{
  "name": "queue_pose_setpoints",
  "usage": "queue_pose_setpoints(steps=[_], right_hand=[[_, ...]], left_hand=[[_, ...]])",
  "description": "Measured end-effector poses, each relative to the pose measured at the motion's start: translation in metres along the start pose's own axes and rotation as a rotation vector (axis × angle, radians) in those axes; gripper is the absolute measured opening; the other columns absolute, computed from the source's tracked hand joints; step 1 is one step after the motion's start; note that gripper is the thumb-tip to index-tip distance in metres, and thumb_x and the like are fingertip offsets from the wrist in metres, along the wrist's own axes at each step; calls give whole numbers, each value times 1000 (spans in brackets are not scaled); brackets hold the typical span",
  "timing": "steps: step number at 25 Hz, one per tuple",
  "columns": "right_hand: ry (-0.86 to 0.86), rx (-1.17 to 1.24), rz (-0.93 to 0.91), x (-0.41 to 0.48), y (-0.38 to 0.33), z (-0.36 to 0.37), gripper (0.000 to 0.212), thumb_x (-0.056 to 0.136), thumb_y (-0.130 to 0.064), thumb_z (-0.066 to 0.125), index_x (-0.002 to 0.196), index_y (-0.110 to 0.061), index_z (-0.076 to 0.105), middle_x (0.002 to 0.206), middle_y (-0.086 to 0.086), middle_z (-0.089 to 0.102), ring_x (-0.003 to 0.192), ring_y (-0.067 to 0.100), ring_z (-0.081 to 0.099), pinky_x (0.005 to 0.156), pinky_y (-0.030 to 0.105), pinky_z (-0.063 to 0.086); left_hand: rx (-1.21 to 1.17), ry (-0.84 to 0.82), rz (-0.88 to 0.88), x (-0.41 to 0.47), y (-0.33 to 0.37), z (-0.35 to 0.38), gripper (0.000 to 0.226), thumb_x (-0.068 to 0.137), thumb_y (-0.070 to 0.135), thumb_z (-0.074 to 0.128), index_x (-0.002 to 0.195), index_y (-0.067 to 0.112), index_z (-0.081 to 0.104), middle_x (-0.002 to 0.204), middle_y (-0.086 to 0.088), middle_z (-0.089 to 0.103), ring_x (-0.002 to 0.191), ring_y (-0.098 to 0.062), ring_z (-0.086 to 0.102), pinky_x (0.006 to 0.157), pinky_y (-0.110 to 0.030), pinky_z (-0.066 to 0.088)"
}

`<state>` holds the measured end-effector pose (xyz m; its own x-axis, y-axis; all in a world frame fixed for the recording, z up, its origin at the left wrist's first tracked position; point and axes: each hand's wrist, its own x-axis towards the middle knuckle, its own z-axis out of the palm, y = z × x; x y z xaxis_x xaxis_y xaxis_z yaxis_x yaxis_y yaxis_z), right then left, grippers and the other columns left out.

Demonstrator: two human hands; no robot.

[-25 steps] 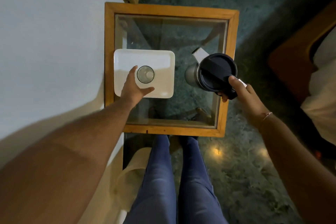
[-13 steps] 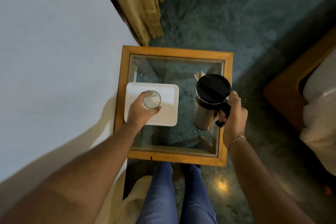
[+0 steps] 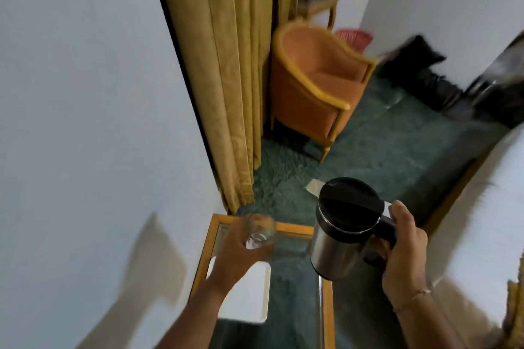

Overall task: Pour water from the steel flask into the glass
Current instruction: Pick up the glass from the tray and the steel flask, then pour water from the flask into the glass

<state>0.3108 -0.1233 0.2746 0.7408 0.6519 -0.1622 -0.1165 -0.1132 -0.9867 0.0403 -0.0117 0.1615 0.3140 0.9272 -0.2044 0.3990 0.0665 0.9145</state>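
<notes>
Head view: one camera, looking forward and down over both hands
Left hand (image 3: 236, 255): wrapped around the glass (image 3: 259, 232), fingers behind and under it, the rim showing above the thumb; blurred, so the exact finger contact cannot be told
Glass: raised off the white tray (image 3: 249, 295), which lies below the gripping hand on the glass-topped table (image 3: 283, 227); looks empty; thin and brittle, smooth sides likely slippery, best held low around the wall as here
Right hand (image 3: 404, 246): clenched on the black handle (image 3: 387, 231) of the steel flask (image 3: 338, 238), thumb near the top of the handle
Steel flask: lifted, roughly upright, black lid (image 3: 350, 204) on; body hangs to the left of the grip, apart from the glass
Handling: rigid steel, probably heavy if full, weight sits away from the handle, so tipping wants a firm wrist
Pour: not yet begun
</notes>
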Motion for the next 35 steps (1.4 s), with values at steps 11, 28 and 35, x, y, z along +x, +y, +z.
queue_pose_setpoints(steps=[11,28,35], right_hand=[[-227,73,-388,-1,-316,16,41,80,-57,72,71,-18,81,63,5,67,54,20,59,47,26,46],[-249,-861,-979,-65,-501,64,61,86,-50,65,36,-22,45,31,-11,33,28,6,28,35,11,26],[-243,-1146,-1202,-91,-539,83,62,90,-49,61,43,-17,36,26,-11,28,26,9,26,45,21,29]], left_hand=[[-169,-9,465,-13,268,-92,63,55,77,95,112,65,73,116,42,76,109,19,71,73,-4,60],[-116,-31,642,-52,373,-117,51,58,69,96,94,40,76,107,-2,87,95,-25,88,90,-53,73],[-121,-23,673,-55,379,-117,54,59,68,90,97,33,75,110,-3,84,97,-23,86,87,-52,73]])
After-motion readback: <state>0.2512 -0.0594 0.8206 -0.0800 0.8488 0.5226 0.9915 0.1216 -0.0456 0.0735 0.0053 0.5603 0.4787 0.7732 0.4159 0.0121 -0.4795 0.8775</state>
